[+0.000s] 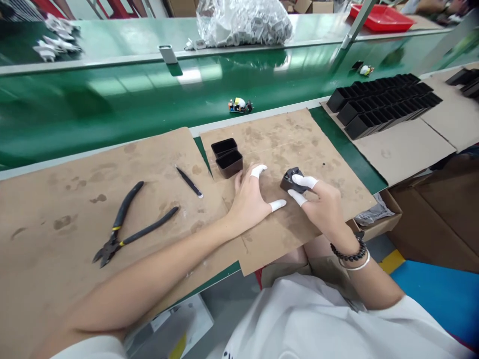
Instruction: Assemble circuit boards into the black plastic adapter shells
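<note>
On the cardboard sheet, the left hand lies near the left edge, thumb and forefinger parted around nothing, and the right hand grasps in a pinch. Two open black boxes stand toward the far left corner; the pinched black case is well in from the edges. The step in hand looks like positioning that case, which would call for a steady grip.

Pliers, black cases on brown cardboard
</note>
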The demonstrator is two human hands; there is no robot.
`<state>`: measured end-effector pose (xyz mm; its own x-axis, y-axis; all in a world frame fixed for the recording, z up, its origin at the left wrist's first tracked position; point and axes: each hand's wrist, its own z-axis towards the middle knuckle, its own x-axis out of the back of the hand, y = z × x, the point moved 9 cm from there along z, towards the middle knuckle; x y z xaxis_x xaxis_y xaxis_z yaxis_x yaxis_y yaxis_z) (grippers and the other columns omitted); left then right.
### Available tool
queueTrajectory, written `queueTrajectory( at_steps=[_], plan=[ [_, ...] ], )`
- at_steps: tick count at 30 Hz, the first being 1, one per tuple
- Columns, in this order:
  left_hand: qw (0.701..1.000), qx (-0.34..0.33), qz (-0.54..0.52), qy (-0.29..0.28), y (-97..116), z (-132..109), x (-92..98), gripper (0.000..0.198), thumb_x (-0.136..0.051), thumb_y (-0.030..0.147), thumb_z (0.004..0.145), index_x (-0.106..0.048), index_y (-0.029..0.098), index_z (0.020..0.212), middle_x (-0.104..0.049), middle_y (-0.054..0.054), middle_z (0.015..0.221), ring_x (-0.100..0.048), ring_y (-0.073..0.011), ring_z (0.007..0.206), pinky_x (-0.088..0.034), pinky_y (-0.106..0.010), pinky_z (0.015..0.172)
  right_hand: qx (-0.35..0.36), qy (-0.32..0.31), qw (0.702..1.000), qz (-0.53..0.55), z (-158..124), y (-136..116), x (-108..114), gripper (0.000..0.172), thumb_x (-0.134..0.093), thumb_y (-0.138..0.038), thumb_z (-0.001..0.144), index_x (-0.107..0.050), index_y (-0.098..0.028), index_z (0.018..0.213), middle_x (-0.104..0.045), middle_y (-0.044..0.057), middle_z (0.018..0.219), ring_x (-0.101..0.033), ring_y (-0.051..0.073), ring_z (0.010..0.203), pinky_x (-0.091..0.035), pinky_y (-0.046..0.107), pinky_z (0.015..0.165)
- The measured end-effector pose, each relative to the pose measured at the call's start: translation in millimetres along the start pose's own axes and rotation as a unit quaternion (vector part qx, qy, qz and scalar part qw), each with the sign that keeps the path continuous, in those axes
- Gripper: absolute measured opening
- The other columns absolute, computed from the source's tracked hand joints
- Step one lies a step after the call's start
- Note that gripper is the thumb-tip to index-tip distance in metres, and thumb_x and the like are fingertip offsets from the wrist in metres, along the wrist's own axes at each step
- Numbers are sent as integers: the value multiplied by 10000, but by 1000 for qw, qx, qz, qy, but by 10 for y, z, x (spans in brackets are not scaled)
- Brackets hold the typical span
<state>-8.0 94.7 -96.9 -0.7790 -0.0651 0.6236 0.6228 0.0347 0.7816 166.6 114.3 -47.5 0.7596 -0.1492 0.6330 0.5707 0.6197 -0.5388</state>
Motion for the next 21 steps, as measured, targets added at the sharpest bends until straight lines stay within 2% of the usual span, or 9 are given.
queueTrajectory(
  at_steps=[3,7,10,11,15,17,19,20,21],
  plan=[
    [1000,-1,0,0,-13,4,-7,785,-861,406,728,-432,218,1359,-472,-174,1593,-300,-395,1590,-170,-621,1313,6,65,998,4,-1,38,162,252,-774,-261,874,-755,-253,1126,-809,66,1129,-779,277,1027,-638,449,943],
    [1000,-12,12,-12,-5,13,-35,683,-837,382,754,-471,216,1307,-506,-162,1568,-303,-380,1592,-126,-625,1319,-12,22,999,23,10,98,94,210,-780,-244,859,-760,-238,1068,-820,59,1010,-791,262,905,-663,422,855],
    [1000,-24,17,-4,2,17,-29,665,-836,387,750,-486,219,1290,-531,-158,1543,-315,-378,1587,-115,-626,1321,-30,77,996,34,-14,134,165,231,-782,-273,859,-751,-254,1088,-812,68,1106,-777,277,1031,-653,432,914],
    [999,-27,16,-1,4,16,-27,669,-832,386,749,-484,219,1296,-535,-158,1537,-320,-375,1585,-119,-621,1323,-39,73,996,34,-26,151,137,222,-760,-278,873,-749,-261,1094,-810,65,1110,-775,277,1035,-652,436,912],
    [998,-55,15,-30,33,-1,-111,704,-816,372,748,-470,218,1342,-555,-158,1518,-343,-381,1577,-129,-637,1321,-105,-30,993,47,-102,264,-171,223,-715,-265,869,-745,-265,1091,-806,63,1096,-769,283,1015,-642,462,920],
    [996,-74,12,-40,47,-19,-147,741,-829,394,746,-463,218,1366,-560,-164,1516,-363,-392,1565,-146,-653,1314,-153,-17,983,104,-142,314,-215,244,-761,-284,829,-735,-268,1071,-796,59,1116,-751,289,1081,-612,487,1003],
    [994,-107,-7,-28,79,-43,-136,783,-841,432,753,-452,218,1398,-551,-175,1528,-399,-396,1544,-204,-651,1300,-231,21,944,233,-189,371,-237,297,-837,-290,755,-707,-283,1022,-785,28,1138,-739,268,1122,-605,465,1035],
    [991,-133,-21,-15,110,-61,-114,801,-841,447,761,-443,220,1418,-545,-179,1535,-417,-393,1534,-240,-642,1291,-282,31,904,319,-222,392,-284,324,-863,-295,729,-689,-291,1001,-779,6,1151,-739,249,1121,-619,439,1017],
    [986,-164,-36,2,147,-85,-81,815,-839,459,772,-434,223,1438,-541,-181,1542,-430,-389,1527,-276,-629,1280,-336,26,849,406,-261,386,-367,335,-877,-311,719,-676,-293,986,-777,-11,1155,-745,229,1104,-636,407,987]
  ],
)
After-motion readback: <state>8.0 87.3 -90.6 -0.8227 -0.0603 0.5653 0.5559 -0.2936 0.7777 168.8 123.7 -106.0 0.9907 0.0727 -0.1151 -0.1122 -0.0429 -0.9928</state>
